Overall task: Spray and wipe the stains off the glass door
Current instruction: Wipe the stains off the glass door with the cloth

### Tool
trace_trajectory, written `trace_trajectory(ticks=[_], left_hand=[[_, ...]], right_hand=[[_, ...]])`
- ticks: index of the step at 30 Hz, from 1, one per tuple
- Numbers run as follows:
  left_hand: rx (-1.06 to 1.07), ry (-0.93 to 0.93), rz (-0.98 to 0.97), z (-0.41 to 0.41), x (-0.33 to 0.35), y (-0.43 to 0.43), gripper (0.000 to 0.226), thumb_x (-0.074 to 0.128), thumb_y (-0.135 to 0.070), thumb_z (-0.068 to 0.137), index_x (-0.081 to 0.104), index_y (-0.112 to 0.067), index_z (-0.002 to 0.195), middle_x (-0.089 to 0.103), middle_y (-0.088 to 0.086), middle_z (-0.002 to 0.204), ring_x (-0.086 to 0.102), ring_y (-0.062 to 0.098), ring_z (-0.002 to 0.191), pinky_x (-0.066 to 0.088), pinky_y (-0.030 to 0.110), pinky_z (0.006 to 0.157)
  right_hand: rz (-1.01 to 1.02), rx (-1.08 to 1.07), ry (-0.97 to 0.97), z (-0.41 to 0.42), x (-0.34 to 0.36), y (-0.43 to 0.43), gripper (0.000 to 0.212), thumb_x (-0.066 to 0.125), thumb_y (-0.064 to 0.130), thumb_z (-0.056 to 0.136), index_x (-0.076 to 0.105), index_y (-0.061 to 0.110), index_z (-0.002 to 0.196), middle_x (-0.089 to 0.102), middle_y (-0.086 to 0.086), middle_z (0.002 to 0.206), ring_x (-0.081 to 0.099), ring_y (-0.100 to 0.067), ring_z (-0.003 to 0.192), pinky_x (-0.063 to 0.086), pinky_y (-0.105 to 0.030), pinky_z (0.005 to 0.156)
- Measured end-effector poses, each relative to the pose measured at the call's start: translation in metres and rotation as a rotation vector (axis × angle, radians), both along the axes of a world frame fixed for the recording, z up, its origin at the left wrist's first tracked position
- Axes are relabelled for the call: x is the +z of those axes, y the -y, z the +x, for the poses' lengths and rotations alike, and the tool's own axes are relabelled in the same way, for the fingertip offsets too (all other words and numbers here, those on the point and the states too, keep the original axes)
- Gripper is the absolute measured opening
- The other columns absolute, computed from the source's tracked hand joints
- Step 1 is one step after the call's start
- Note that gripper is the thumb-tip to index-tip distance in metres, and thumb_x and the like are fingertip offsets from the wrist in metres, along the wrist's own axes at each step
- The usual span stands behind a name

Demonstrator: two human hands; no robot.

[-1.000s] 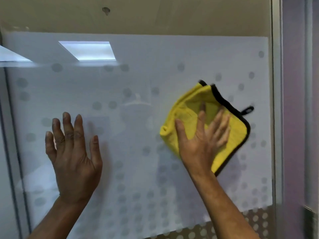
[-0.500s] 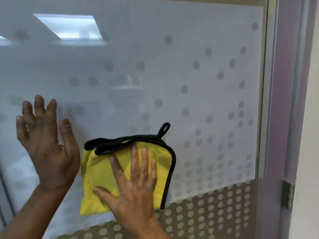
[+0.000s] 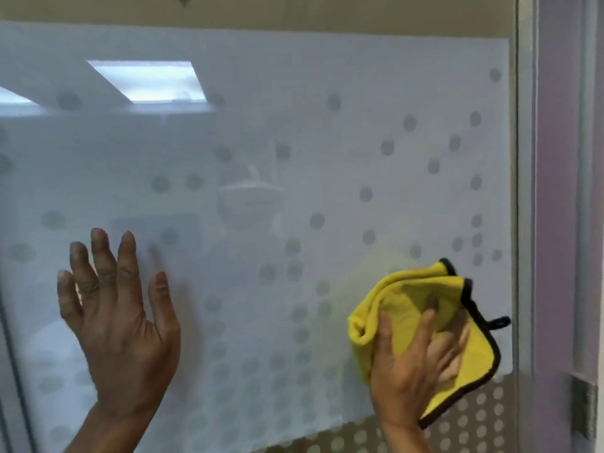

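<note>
Against the one frosted glass door [image 3: 294, 125], the right hand [image 3: 408, 371] pressed a single yellow cloth [image 3: 405, 295] with fingers spread straight. The left hand [image 3: 121, 322] lay flat on the glass, fingers open, holding nothing.

Fingers of right hand [image 3: 405, 371] motion-blurred, yellow cloth [image 3: 402, 295] partly hidden under them, left forearm [image 3: 108, 433] cut by bottom edge.

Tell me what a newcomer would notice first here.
The yellow cloth with black edging stands out first, low on the right beside the door frame, pressed to the frosted, dotted glass door by the right hand. The left hand is spread open against it at lower left. A ceiling light reflection glows at upper left.
</note>
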State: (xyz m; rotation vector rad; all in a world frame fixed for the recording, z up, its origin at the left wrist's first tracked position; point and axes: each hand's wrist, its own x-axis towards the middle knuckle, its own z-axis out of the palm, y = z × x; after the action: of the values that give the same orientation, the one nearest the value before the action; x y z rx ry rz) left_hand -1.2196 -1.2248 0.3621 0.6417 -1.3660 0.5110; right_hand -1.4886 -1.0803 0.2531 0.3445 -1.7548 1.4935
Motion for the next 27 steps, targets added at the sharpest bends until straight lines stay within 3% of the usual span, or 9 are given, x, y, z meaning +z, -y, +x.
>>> trace_trajectory(ticks=[5, 10, 17, 23, 27], left_hand=[[0.016, -0.013, 0.003, -0.002, 0.002, -0.003, 0.056, 0.036, -0.035, 0.112, 0.040, -0.007, 0.160, 0.029, 0.017, 0.171, 0.017, 0.030, 0.164, 0.006, 0.043, 0.132], [0.018, -0.024, 0.002, -0.002, 0.003, -0.003, 0.058, 0.035, -0.037, 0.111, 0.041, -0.007, 0.160, 0.030, 0.016, 0.170, 0.017, 0.027, 0.164, 0.007, 0.045, 0.132], [0.049, -0.012, 0.002, -0.004, 0.003, 0.000, 0.060, 0.033, -0.040, 0.110, 0.041, -0.005, 0.159, 0.031, 0.016, 0.170, 0.025, 0.034, 0.161, 0.013, 0.050, 0.131], [0.058, -0.030, -0.038, -0.005, 0.005, 0.002, 0.060, 0.031, -0.040, 0.110, 0.038, -0.007, 0.160, 0.037, 0.017, 0.167, 0.026, 0.032, 0.160, 0.017, 0.050, 0.129], [-0.176, -0.130, -0.045, -0.004, 0.005, 0.003, 0.063, 0.032, -0.040, 0.109, 0.026, -0.015, 0.166, 0.041, 0.008, 0.167, 0.031, 0.023, 0.160, 0.018, 0.040, 0.132]], right_hand=[[-0.164, 0.043, 0.034, -0.019, 0.097, -0.013, 0.087, 0.034, 0.079, 0.093, 0.037, 0.025, 0.161, 0.020, -0.017, 0.172, 0.015, -0.039, 0.160, 0.021, -0.063, 0.121], [-0.146, 0.073, -0.054, -0.021, 0.172, -0.016, 0.085, 0.037, 0.079, 0.092, 0.035, 0.030, 0.161, 0.015, -0.015, 0.174, 0.010, -0.037, 0.161, 0.014, -0.057, 0.125], [0.004, 0.118, -0.309, 0.018, 0.264, 0.006, 0.087, 0.033, 0.085, 0.090, 0.036, 0.035, 0.161, 0.012, -0.013, 0.175, 0.008, -0.037, 0.162, 0.011, -0.054, 0.127], [0.085, 0.158, -0.653, 0.106, 0.316, 0.050, 0.081, 0.044, 0.082, 0.089, 0.050, 0.034, 0.154, 0.026, -0.018, 0.171, 0.020, -0.042, 0.159, 0.017, -0.055, 0.126], [0.264, 0.244, -0.855, 0.161, 0.302, 0.076, 0.082, 0.043, 0.083, 0.089, 0.043, 0.037, 0.157, 0.015, -0.018, 0.174, 0.007, -0.042, 0.161, 0.009, -0.059, 0.128]])
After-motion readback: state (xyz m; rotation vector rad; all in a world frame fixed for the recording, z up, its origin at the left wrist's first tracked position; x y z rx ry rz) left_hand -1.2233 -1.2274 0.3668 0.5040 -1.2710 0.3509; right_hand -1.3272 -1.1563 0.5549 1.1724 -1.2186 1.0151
